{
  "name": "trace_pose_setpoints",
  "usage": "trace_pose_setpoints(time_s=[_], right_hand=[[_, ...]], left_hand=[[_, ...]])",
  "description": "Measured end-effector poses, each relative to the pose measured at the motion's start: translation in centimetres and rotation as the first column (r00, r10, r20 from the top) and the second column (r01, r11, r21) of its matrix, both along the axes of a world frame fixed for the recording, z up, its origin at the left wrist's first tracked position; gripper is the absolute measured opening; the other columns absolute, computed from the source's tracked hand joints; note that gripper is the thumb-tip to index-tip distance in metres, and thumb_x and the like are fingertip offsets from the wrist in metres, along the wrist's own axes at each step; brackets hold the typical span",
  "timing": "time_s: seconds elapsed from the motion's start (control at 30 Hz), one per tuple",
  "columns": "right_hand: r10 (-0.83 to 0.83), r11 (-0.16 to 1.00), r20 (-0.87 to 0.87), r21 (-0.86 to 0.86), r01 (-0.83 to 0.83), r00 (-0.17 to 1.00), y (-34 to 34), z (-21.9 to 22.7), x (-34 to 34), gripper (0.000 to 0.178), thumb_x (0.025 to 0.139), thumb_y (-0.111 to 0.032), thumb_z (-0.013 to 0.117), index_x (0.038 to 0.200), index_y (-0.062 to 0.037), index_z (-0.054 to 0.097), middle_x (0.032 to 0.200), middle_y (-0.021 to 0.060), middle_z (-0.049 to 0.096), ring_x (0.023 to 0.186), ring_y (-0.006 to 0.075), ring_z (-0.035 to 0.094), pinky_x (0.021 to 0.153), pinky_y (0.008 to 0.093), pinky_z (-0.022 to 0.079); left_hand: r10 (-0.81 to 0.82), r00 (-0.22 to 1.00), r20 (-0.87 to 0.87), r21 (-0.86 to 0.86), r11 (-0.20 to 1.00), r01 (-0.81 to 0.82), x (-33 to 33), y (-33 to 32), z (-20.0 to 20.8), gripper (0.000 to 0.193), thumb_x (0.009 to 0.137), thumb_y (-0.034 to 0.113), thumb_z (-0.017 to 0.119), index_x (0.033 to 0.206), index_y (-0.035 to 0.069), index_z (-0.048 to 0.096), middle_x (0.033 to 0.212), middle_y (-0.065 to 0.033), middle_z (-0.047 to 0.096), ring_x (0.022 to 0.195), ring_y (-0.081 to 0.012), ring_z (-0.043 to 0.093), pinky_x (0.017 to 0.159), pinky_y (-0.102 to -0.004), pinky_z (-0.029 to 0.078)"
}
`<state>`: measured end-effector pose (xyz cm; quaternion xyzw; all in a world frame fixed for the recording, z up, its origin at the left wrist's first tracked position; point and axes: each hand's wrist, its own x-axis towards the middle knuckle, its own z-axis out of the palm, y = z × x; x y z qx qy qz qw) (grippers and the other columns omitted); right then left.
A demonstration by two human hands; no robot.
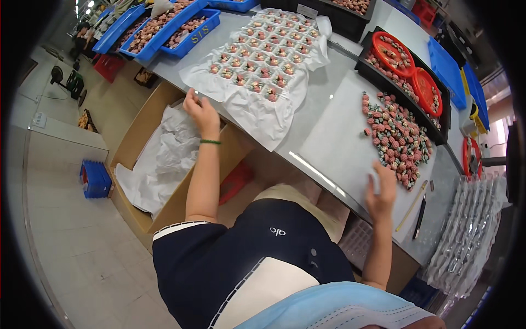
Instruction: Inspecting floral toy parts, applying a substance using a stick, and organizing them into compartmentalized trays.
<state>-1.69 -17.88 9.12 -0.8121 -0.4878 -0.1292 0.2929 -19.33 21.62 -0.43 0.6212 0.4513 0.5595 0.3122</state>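
My left hand [203, 115], with a green band at the wrist, hovers by the table's near edge beside the white paper [263, 118]. Its fingers are apart and nothing shows in them. On that paper lies a white compartment tray [256, 64], its cells holding small pink, green and cream pieces. To the right, my right hand [382, 193] is also open, at the near side of a loose heap of small pink and green strawberry-like pieces [397, 140]. It holds nothing that I can see. The heap rests on a white sheet [334, 129].
Below my left arm stands a cardboard box [131, 148] with crumpled white paper. A black tray [378, 74] with red baskets [393, 54] lies behind the heap. A yellow pencil-like stick [411, 205] and black pen-like tool [419, 218] lie right. Blue bins [189, 41] stand far left; stacked clear trays [466, 236] right.
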Motion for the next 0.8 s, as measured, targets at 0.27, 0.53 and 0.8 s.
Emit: trace_pose_setpoints(time_s=[0.27, 0.53, 0.8], right_hand=[[0.455, 0.89, 0.112, -0.06, -0.451, 0.883, 19.2, -1.1, -5.2, 0.041, 0.062, 0.002, 0.054, 0.101, -0.0101, 0.057, 0.104, 0.0119, 0.051, 0.102, 0.0282, 0.045, 0.084, 0.0386, 0.037], [0.241, 0.946, -0.279, 0.281, -0.161, 0.93, 27.3, -3.8, -0.9, 0.021, 0.068, -0.011, 0.062, 0.086, -0.003, 0.057, 0.101, 0.0126, 0.05, 0.103, 0.0304, 0.041, 0.085, 0.0386, 0.035], [-0.199, 0.938, -0.559, 0.129, 0.321, 0.805, 32.1, -7.3, 3.1, 0.026, 0.071, -0.019, 0.063, 0.08, 0.0022, 0.051, 0.11, 0.0248, 0.038, 0.102, 0.0328, 0.037, 0.086, 0.0399, 0.033]], left_hand=[[0.01, 0.728, -0.686, 0.062, 0.997, 0.044, -2.7, 9.8, 0.1, 0.039, 0.073, 0.013, 0.056, 0.111, 0.006, 0.052, 0.125, -0.0178, 0.037, 0.114, -0.0353, 0.03, 0.097, -0.0418, 0.025], [-0.282, 0.81, -0.514, 0.125, 0.91, 0.396, 3.5, 14.4, 2.4, 0.059, 0.084, 0.037, 0.048, 0.128, 0.0, 0.032, 0.135, -0.0252, 0.021, 0.124, -0.0416, 0.015, 0.101, -0.045, 0.015], [-0.258, 0.255, -0.932, -0.08, 0.832, 0.549, 8.4, 16.7, 2.3, 0.058, 0.085, 0.043, 0.043, 0.131, 0.008, 0.031, 0.135, -0.0266, 0.019, 0.123, -0.0404, 0.023, 0.1, -0.0448, 0.02]])
